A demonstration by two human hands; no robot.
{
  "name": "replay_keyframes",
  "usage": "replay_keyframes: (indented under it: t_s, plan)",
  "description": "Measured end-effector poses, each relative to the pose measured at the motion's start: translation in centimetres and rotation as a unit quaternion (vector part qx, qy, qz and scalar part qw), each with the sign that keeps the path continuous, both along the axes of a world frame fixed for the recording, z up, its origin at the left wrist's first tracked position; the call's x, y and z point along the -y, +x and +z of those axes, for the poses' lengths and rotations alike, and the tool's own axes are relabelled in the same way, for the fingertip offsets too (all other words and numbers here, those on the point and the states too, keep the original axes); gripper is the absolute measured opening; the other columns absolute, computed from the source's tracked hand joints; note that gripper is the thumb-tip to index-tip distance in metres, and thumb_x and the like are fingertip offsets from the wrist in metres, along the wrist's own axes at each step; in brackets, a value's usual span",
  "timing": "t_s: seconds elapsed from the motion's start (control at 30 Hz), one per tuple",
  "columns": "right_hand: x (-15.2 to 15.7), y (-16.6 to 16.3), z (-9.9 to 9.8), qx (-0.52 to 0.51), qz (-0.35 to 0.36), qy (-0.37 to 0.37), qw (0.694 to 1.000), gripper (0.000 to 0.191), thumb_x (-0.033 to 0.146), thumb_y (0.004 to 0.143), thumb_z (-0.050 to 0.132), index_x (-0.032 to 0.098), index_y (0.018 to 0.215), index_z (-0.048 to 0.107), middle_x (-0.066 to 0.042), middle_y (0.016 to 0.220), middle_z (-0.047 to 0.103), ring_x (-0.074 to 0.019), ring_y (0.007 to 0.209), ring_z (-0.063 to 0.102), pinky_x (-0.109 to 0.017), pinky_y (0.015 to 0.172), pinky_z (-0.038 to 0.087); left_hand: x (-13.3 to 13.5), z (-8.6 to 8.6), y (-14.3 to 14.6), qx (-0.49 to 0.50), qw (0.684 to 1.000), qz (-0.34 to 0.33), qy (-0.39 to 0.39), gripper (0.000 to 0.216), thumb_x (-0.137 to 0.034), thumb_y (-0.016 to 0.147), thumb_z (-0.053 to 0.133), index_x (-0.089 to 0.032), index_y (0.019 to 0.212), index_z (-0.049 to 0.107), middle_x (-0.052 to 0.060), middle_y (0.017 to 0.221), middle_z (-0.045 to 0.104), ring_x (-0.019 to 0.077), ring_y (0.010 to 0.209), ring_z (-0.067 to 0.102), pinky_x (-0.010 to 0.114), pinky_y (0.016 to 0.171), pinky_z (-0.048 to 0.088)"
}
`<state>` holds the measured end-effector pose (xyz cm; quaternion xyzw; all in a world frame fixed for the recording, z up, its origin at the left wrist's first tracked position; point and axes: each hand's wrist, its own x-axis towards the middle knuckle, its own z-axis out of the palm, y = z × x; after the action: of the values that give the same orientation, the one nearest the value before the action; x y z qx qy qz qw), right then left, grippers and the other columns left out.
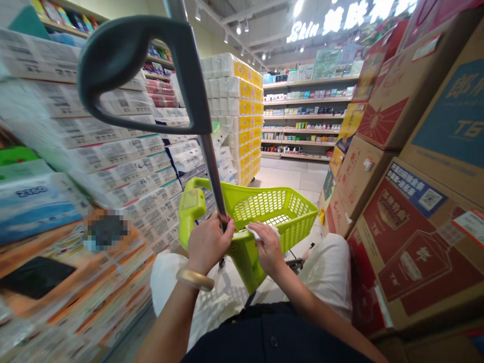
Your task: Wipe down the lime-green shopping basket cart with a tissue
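A lime-green shopping cart [247, 257] with a perforated basket stands between my knees. From it a metal pole [212, 171] rises toward me, topped by a dark grey loop handle [145, 123]. My left hand [207, 242], with a gold bangle [194, 279] on its wrist, is wrapped round the lower pole. My right hand [269, 248] presses a folded white cloth or tissue [260, 231] on the near rim of the basket. The fingers of that hand lie over the cloth. Through the basket's mesh, nothing is seen inside.
Stacked tissue packs [124, 151] line the left side, with a dark phone [38, 276] lying on cartons there. Cardboard boxes [423, 242] rise close on the right. Ahead stand a yellow-and-white pack stack [245, 121] and product shelves [306, 103].
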<state>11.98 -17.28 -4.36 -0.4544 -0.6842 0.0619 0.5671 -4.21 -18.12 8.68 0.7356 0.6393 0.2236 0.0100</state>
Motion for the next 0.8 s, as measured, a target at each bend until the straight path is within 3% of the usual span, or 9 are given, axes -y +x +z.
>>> replay_keyframes:
  t_s: [0.13,0.3,0.4,0.47,0.53,0.6,0.67,0.73,0.8]
  plan:
    - [0.7,-1.1,0.7,0.052,0.061,0.011,0.997,0.055,0.004,0.08,0.042,0.025,0.126,0.062,-0.003,0.129,0.066,-0.0191,0.125,0.056,-0.042,0.113,0.038,-0.1,0.0,-0.6,0.008,1.0,0.003,-0.001,0.03,-0.045,0.091,0.043,-0.024,0.09,0.063,0.002,0.08,0.073,0.0217,0.076,0.068,0.03,0.067,0.042]
    - [-0.3,1.5,-0.9,0.036,-0.016,-0.008,0.999,0.051,0.005,0.081,0.041,0.024,0.12,0.067,-0.005,0.121,0.07,-0.0211,0.121,0.059,-0.045,0.109,0.041,-0.6,-0.2,-2.3,0.041,0.999,0.005,0.014,0.027,-0.046,0.088,0.045,-0.024,0.089,0.06,0.001,0.08,0.071,0.0213,0.076,0.067,0.03,0.069,0.046]
    - [-0.8,2.3,-1.7,0.033,-0.052,-0.021,0.998,0.048,0.005,0.081,0.042,0.025,0.116,0.069,-0.005,0.119,0.071,-0.0221,0.119,0.06,-0.047,0.108,0.042,0.0,-1.1,-2.4,0.095,0.984,0.021,0.152,0.04,-0.042,0.083,0.053,-0.02,0.116,0.05,0.008,0.103,0.069,0.0269,0.097,0.066,0.038,0.083,0.051]
    - [-0.7,1.8,-1.7,0.039,-0.053,-0.023,0.998,0.049,0.005,0.081,0.042,0.025,0.116,0.069,-0.004,0.119,0.071,-0.0221,0.118,0.06,-0.046,0.109,0.042,1.0,-2.0,-1.8,0.115,0.95,0.017,0.289,0.062,-0.038,0.081,0.056,-0.017,0.135,0.034,0.017,0.133,0.053,0.0313,0.125,0.051,0.045,0.101,0.045]
    - [-0.3,1.0,-1.4,0.052,-0.038,-0.018,0.998,0.051,0.004,0.08,0.042,0.025,0.118,0.068,-0.004,0.12,0.071,-0.0218,0.119,0.06,-0.046,0.11,0.041,1.9,-2.9,-0.7,0.108,0.925,0.0,0.363,0.068,-0.031,0.08,0.057,-0.02,0.139,0.027,0.017,0.139,0.044,0.0331,0.135,0.041,0.051,0.109,0.037]
    - [0.0,0.5,-1.3,0.069,-0.016,-0.011,0.997,0.053,0.003,0.079,0.042,0.025,0.121,0.066,-0.004,0.123,0.069,-0.0211,0.121,0.059,-0.045,0.11,0.041,2.3,-3.6,0.6,0.072,0.929,-0.107,0.346,0.062,-0.023,0.081,0.053,-0.023,0.139,0.03,0.015,0.138,0.045,0.0312,0.133,0.043,0.05,0.11,0.036]
    - [0.0,0.7,-1.5,0.079,-0.004,-0.006,0.997,0.055,0.002,0.078,0.042,0.025,0.122,0.066,-0.003,0.125,0.069,-0.0201,0.121,0.059,-0.043,0.111,0.04,1.9,-4.4,1.7,0.03,0.942,-0.207,0.262,0.055,-0.017,0.084,0.047,-0.023,0.137,0.036,0.012,0.136,0.05,0.0263,0.129,0.047,0.043,0.108,0.039]
    - [-0.3,1.6,-2.0,0.079,-0.021,-0.01,0.997,0.053,0.003,0.079,0.042,0.026,0.12,0.066,-0.004,0.123,0.069,-0.0199,0.12,0.06,-0.044,0.111,0.04,1.2,-5.2,2.5,-0.03,0.963,-0.203,0.174,0.056,-0.017,0.083,0.047,-0.017,0.139,0.04,0.014,0.133,0.054,0.0264,0.123,0.051,0.042,0.105,0.041]
    - [-0.7,2.7,-2.7,0.071,-0.064,-0.024,0.995,0.05,0.004,0.08,0.042,0.024,0.117,0.068,-0.005,0.12,0.071,-0.0219,0.119,0.061,-0.047,0.11,0.04,0.5,-6.1,3.0,-0.108,0.976,-0.156,0.108,0.056,-0.017,0.079,0.052,-0.012,0.135,0.047,0.017,0.122,0.06,0.0294,0.112,0.056,0.045,0.1,0.042]
